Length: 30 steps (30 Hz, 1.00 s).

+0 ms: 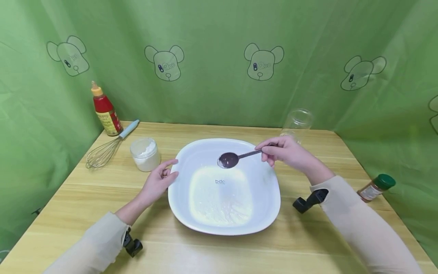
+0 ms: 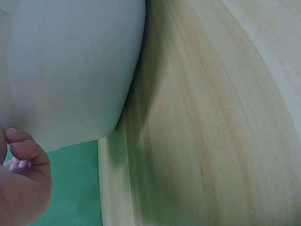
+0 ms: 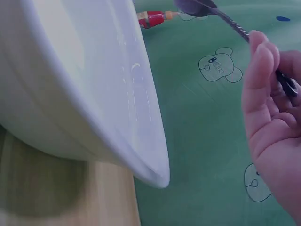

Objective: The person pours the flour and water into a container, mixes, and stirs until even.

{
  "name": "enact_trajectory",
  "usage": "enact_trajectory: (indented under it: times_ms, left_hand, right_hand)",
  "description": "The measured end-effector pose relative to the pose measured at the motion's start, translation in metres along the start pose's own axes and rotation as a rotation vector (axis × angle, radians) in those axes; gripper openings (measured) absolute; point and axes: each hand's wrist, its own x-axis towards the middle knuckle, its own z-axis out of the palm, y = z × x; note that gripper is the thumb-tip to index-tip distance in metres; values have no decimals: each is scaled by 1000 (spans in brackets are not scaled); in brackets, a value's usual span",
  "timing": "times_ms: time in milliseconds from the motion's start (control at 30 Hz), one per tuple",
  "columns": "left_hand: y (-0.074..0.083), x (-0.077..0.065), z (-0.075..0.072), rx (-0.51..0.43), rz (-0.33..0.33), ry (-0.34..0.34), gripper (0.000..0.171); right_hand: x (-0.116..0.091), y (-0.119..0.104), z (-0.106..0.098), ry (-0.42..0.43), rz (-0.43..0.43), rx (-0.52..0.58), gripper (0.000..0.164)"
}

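Note:
A white basin (image 1: 224,228) with a rounded rim stands on the table, with glossy, wet-looking streaks across its bottom. At its left rim, my left hand (image 1: 161,180) holds the edge with thumb and fingers; the left wrist view has these curled fingers (image 2: 28,150) against the outer wall. Over the basin's far right side, my right hand (image 1: 282,150) pinches the handle of a dark spoon (image 1: 228,160). The spoon's bowl hangs above the basin, pointing left. The right wrist view shows the spoon's twisted handle (image 3: 233,24) between thumb and fingers.
Left of the basin are a jar of white powder (image 1: 146,155), a whisk (image 1: 106,152) and a red sauce bottle (image 1: 106,110). A clear glass jar (image 1: 299,121) stands behind my right hand. A green-capped spice bottle (image 1: 375,188) is by my right sleeve. Green curtains surround the wooden table (image 1: 178,255).

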Motion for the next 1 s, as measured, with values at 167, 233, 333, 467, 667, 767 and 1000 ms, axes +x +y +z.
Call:
enact_trajectory:
  times_ms: [167,233,333,467,667,767,1000]
  left_hand:
    - [11,-4,2,20,-9,5,42]
    - [11,-4,2,19,-5,3,42]
    - [3,-1,1,1,-4,2,43]
    - [-10,5,-2,-2,-13,7,44]
    - [-14,6,-2,24,4,13,43]
    - [-13,5,-2,24,10,15,43]
    - [-13,5,-2,27,12,20,43]
  right_hand:
    - [-4,6,-2,-16,-86,396,28]
    - [-5,9,-3,-24,-116,515,31]
    - [-8,13,-6,-21,-145,664,33]
    - [-11,20,-9,-20,-155,844,35]
    - [-18,30,-12,-37,-133,1001,39]
    - [-21,35,-13,-61,-124,1044,38]
    - [-29,47,-16,-113,-115,989,40]
